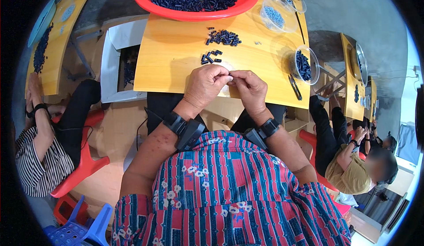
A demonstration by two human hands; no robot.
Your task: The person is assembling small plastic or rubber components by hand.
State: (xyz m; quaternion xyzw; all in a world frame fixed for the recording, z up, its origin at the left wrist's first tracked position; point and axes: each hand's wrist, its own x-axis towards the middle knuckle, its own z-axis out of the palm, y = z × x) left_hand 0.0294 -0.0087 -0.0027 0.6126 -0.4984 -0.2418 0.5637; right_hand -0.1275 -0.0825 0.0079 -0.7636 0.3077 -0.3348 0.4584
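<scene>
Left hand (204, 83) and right hand (249, 88) met fingertip to fingertip over tabletop (176, 69) | each grip pinched shut on one tiny part (230, 76), barely visible | loose dark pieces (211, 57) just beyond.

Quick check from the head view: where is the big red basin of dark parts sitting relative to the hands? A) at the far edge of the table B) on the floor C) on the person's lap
A: the red basin sits at the far edge of the wooden table, beyond both the left hand and the right hand.
</scene>
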